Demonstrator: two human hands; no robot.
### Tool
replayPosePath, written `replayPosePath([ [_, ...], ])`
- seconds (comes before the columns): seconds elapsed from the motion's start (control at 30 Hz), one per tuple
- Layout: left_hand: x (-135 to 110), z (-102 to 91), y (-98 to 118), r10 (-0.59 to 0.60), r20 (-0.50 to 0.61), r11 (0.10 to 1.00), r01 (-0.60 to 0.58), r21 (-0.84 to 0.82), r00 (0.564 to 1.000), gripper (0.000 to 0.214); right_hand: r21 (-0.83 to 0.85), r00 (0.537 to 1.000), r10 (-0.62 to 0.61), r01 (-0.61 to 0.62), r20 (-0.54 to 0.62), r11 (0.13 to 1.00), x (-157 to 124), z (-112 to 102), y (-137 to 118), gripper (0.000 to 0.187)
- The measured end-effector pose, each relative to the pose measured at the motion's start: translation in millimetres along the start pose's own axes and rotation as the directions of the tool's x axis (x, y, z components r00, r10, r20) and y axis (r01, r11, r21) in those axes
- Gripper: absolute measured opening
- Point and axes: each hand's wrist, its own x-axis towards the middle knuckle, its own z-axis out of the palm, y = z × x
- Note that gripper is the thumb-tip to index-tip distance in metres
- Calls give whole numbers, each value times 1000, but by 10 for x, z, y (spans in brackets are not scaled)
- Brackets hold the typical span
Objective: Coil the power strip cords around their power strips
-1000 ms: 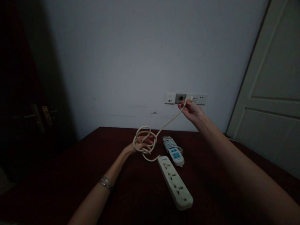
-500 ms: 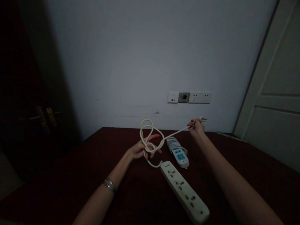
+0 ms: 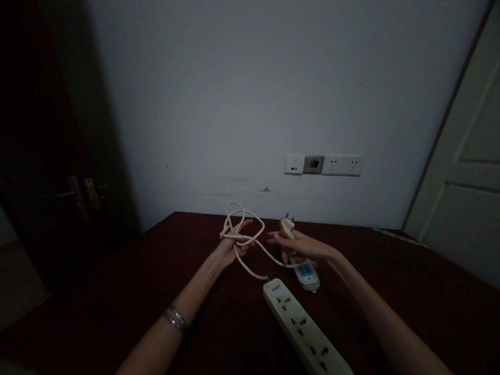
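My left hand [image 3: 232, 244] grips loops of a cream power cord [image 3: 240, 227] above a dark red table [image 3: 114, 304]. The cord runs down to a long cream power strip [image 3: 307, 335] lying on the table near me. My right hand [image 3: 299, 244] holds the cord's plug [image 3: 287, 225] close to the left hand, prongs pointing up. A smaller white and blue power strip [image 3: 307, 272] with its own wound cord lies partly under my right hand.
A row of wall sockets [image 3: 324, 165] sits on the white wall behind the table. A white panelled door [image 3: 477, 172] stands at the right. A dark door with a metal handle [image 3: 82, 193] is at the left.
My right hand pulled the plug out of the wall socket and brought it down and left toward my left hand. The left hand kept holding the coiled cord.
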Motion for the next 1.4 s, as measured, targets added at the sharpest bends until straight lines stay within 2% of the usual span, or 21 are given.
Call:
replayPosePath([
  [0.1, -6, 10, 19, 10, 12, 1000, -10, 17, 1000, 66, -86, 985, -55, 71, 166, 994, 79, 145, 126, 51],
  [0.17, -13, 21, 30, 8, 49, 1000, -9, 21, 999, 66, -101, 970, -105, 129, 221, 986, 142, 204, 219, 47],
  [0.2, -18, 28, 34, 6, 74, 1000, -8, 22, 997, 66, -111, 971, -137, 161, 194, 981, 175, 223, 255, 44],
  [0.27, -33, 44, 38, 0, 128, 1000, -2, 16, 992, 65, -147, 974, -217, 225, 64, 963, 237, 243, 300, 40],
  [0.33, -50, 63, 38, -6, 186, 1000, 7, -2, 983, 63, -178, 954, -295, 282, -49, 943, 289, 243, 318, 38],
  [0.37, -59, 73, 39, -7, 216, 1000, 10, -11, 976, 63, -173, 947, -315, 300, -67, 938, 309, 239, 326, 39],
  [0.53, -104, 114, 57, 2, 341, 1000, -1, -3, 940, 75, 24, 947, -314, 316, -63, 948, 354, 225, 408, 43],
  [0.73, -157, 129, 113, -63, 400, 995, 27, 95, 914, 83, 51, 959, -281, 283, -47, 958, 317, 173, 455, 43],
  [0.93, -204, 185, 121, -98, 432, 993, 59, 102, 896, 86, 59, 950, -296, 303, -103, 951, 248, -37, 511, 40],
  [1.07, -211, 177, 76, -44, 473, 999, 29, 39, 880, 89, 84, 944, -244, 268, -223, 960, 193, -224, 592, 38],
  [1.2, -212, 177, 37, -48, 482, 999, 30, 44, 875, 88, 56, 929, -228, 255, -293, 965, 184, -309, 626, 40],
  [1.3, -229, 207, 31, -54, 490, 998, 27, 62, 870, 82, -12, 901, -250, 263, -355, 965, 200, -332, 633, 38],
  [1.4, -247, 249, 49, -87, 540, 996, 58, 70, 837, 80, -133, 872, -308, 278, -380, 951, 209, -394, 664, 36],
])
